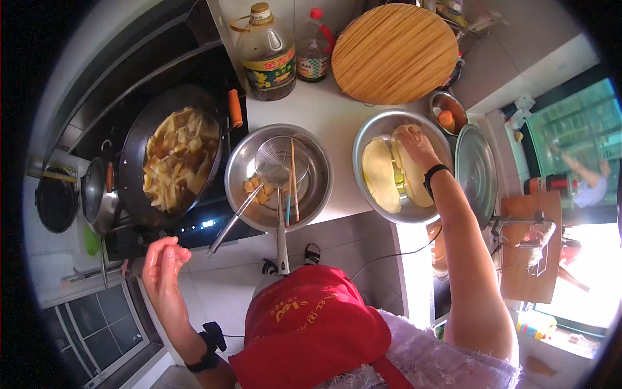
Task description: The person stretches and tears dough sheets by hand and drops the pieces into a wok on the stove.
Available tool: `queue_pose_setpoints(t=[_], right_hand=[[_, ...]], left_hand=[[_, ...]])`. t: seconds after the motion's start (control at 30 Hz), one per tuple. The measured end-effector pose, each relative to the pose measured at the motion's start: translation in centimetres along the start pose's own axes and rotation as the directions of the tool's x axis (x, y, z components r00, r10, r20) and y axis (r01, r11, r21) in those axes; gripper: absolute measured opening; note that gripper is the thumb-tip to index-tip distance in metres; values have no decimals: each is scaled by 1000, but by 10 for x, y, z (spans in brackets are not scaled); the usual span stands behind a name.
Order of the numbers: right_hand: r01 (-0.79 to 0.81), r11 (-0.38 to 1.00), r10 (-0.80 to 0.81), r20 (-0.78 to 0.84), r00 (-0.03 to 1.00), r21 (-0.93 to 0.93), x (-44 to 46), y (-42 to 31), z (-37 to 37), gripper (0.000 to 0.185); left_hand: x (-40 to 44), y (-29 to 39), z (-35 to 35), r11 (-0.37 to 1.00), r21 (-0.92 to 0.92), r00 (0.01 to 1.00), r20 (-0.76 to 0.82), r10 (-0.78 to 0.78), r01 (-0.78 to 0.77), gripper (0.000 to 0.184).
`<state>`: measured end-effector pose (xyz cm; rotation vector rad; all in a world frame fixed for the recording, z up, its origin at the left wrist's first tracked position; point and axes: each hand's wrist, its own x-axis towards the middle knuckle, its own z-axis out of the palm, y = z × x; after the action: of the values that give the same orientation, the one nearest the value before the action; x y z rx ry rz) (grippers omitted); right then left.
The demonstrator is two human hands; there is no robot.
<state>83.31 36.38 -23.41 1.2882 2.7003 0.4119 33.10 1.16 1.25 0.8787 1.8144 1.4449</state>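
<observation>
Here in the nearer-right metal bowl point(381, 127) lie two long pieces of pale dough, the left piece point(379, 175) and the right piece point(414, 185), side by side with yellow oil showing between them. The right hand point(416, 145) is down on the upper end of the right piece; whether its fingers close around the dough, I can't tell. Well apart from it, the left hand point(164, 264) is up in the air in front of the stove, fingers bent, gripping nothing.

Across the worktop point(343, 162), a second metal bowl point(317, 194) carries a mesh strainer point(273, 155), chopsticks point(295, 185) and a few browned pieces point(260, 193). Left of that, a dark wok point(133, 155) holds sliced food point(181, 155) in brown liquid. At the back stand a big oil bottle point(267, 65), a red-capped bottle point(314, 48) and a round wooden board point(395, 55).
</observation>
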Motion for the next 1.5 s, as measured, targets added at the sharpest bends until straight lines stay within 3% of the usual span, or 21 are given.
queue_pose_setpoints(t=[0.1, 0.2, 0.3, 0.4, 0.47, 0.53, 0.67, 0.73, 0.87, 0.9, 1.0, 1.03, 1.13, 1.17, 1.27, 1.3, 1.4, 1.43, 1.5], right_hand=[[-145, 987, 128, 210, 969, 68, 9, 0, 8, 26], [-107, 990, 112, 59, 992, -87, 13, 9, 33, 23], [-157, 987, 158, -42, 987, 26, 12, 18, 44, 14], [75, 989, -91, -117, 989, -131, -9, 27, 29, 10], [-53, 997, 33, 313, 949, 55, -21, 16, -35, 10], [-80, 994, 41, 402, 915, 80, -50, 14, -64, 13], [-174, 927, -31, 532, 846, 331, -107, 26, -110, 16], [-332, 851, 86, 515, 853, 407, -125, 19, -150, 17], [-370, 524, 147, 346, 927, 767, -147, 31, -169, 10], [-385, 548, 185, 342, 921, 742, -147, 32, -181, 9], [-385, 440, 316, 262, 912, 811, -148, 39, -192, 13], [-313, 503, 325, 159, 932, 806, -147, 41, -194, 15], [-322, 505, 395, 117, 911, 801, -134, 48, -206, 16], [-234, 606, 375, -14, 927, 760, -128, 53, -207, 17], [-220, 561, 446, -67, 893, 798, -104, 52, -230, 16], [-123, 563, 442, -172, 880, 818, -97, 53, -226, 16], [-38, 586, 364, -220, 905, 810, -86, 22, -263, 16], [-10, 545, 293, -179, 939, 839, -81, 24, -250, 17], [-38, 610, 247, -144, 958, 791, -79, 0, -232, 22]], left_hand=[[0, 3, 4, 1000, 27, 1000, -5, -4, 4, 21], [0, 1, 6, 999, 42, 1000, 2, -9, 9, 22], [0, 2, 8, 998, 55, 1000, 1, -5, 5, 22], [1, 8, 10, 999, 33, 1000, 22, -4, 3, 22], [4, 6, 12, 1000, -3, 999, 39, 2, -2, 22], [8, 7, 14, 1000, -11, 998, 68, 2, -1, 22], [12, 7, 22, 998, -65, 987, 155, 33, -23, 21], [13, 7, 28, 996, -80, 980, 194, 44, -29, 20], [12, 11, 39, 996, -81, 943, 328, 62, -38, 20], [10, 13, 41, 995, -84, 929, 362, 76, -49, 20], [5, 18, 46, 995, -90, 916, 392, 84, -52, 20], [3, 18, 47, 994, -97, 911, 403, 87, -52, 19], [0, 15, 48, 991, -119, 899, 426, 99, -53, 19], [-2, 13, 48, 990, -127, 897, 429, 106, -56, 18], [-7, 13, 45, 990, -132, 902, 418, 104, -53, 18], [-8, 14, 44, 990, -129, 905, 413, 99, -50, 18], [-11, 13, 39, 991, -130, 917, 391, 83, -34, 18], [-12, 12, 38, 992, -124, 920, 383, 78, -32, 18], [-14, 10, 35, 994, -109, 927, 370, 62, -22, 19]])
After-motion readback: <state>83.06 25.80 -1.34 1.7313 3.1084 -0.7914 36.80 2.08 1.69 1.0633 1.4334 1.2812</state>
